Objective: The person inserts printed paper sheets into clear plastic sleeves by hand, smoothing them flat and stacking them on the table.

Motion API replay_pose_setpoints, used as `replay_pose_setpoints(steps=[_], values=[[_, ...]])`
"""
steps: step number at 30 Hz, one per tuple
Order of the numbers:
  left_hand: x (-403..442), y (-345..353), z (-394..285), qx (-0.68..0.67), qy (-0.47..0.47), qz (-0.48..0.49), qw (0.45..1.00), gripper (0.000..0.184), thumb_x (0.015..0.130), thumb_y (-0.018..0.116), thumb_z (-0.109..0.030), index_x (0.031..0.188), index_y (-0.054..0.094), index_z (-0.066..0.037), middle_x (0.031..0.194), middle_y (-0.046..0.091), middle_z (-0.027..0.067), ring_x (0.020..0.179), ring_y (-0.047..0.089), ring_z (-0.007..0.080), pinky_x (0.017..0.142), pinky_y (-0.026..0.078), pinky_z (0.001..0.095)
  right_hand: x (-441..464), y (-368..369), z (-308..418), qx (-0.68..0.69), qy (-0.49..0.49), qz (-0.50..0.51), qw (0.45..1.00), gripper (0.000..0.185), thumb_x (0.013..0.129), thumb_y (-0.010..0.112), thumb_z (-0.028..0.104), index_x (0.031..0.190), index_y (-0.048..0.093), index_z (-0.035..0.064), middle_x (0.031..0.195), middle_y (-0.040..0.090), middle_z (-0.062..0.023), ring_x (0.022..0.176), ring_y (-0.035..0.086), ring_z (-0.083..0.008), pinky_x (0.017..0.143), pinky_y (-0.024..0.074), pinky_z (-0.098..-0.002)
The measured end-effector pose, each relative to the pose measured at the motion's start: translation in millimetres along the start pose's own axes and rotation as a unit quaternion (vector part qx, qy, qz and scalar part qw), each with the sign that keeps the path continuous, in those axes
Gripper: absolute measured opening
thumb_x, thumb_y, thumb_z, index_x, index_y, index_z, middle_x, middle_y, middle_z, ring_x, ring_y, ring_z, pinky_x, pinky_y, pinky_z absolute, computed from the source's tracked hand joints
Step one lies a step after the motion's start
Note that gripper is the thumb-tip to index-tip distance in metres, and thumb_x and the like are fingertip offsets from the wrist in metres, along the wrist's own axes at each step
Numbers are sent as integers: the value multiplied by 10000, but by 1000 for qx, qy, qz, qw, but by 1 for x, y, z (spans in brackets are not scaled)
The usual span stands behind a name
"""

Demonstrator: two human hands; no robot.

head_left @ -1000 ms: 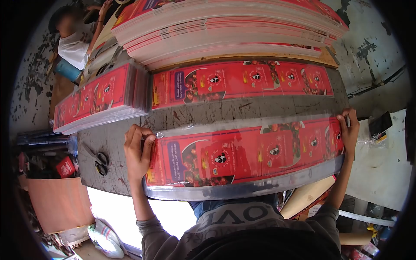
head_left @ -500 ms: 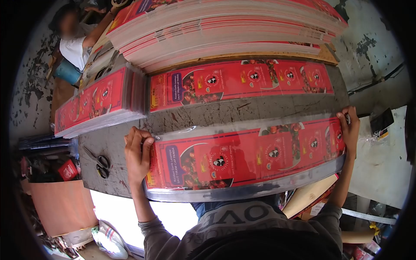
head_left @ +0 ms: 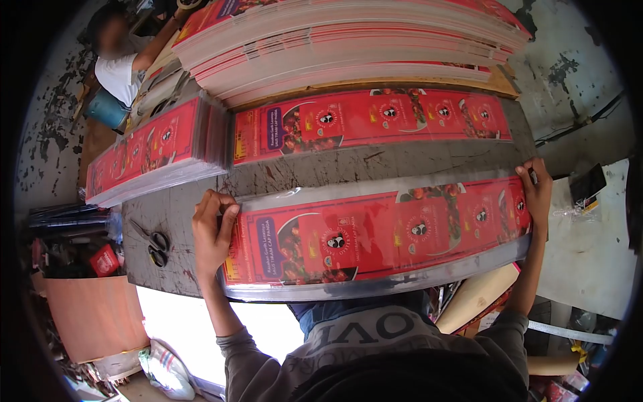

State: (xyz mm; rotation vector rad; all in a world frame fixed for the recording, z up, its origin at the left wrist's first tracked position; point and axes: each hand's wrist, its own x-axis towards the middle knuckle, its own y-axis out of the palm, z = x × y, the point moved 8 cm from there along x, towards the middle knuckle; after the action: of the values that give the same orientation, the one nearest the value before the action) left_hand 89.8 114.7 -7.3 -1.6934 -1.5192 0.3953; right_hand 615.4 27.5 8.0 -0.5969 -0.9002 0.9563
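A long red printed sheet (head_left: pixel 375 234) in clear plastic lies along the near edge of the grey table (head_left: pixel 281 177). My left hand (head_left: pixel 214 231) grips its left end near the upper corner, fingers curled and thumb pressed on it. At the opposite end, my right hand (head_left: pixel 536 191) pinches the upper right corner. Clear plastic shows beyond the print along the near and far sides. Parallel to it, a second red printed strip (head_left: pixel 368 120) lies farther back, touched by neither hand.
Black scissors (head_left: pixel 155 244) rest at the table's left. A stack of wrapped red strips (head_left: pixel 147 151) stands behind them. Tall piles of printed sheets (head_left: pixel 348 50) rise at the back on a wooden board (head_left: pixel 506 84). Another person (head_left: pixel 117 74) is at the upper left.
Both hands keep their hold on the sheet's ends, which has shifted very slightly. The other person's arm and head have moved a little.
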Motion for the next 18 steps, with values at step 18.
replay_pose_setpoints(steps=[18], values=[[-92, -22, -18, 122, -114, -44, 985, 401, 855, 571, -257, 1165, 540, -3, 968, 546, 150, 910, 568, 261, 741, 470, 395, -83, -43, -16, -57, 163, -91, 981, 266, 871, 558, 239, 984, 567, -2, 896, 607, -109, 818, 575, -182, 733, 455, -308]])
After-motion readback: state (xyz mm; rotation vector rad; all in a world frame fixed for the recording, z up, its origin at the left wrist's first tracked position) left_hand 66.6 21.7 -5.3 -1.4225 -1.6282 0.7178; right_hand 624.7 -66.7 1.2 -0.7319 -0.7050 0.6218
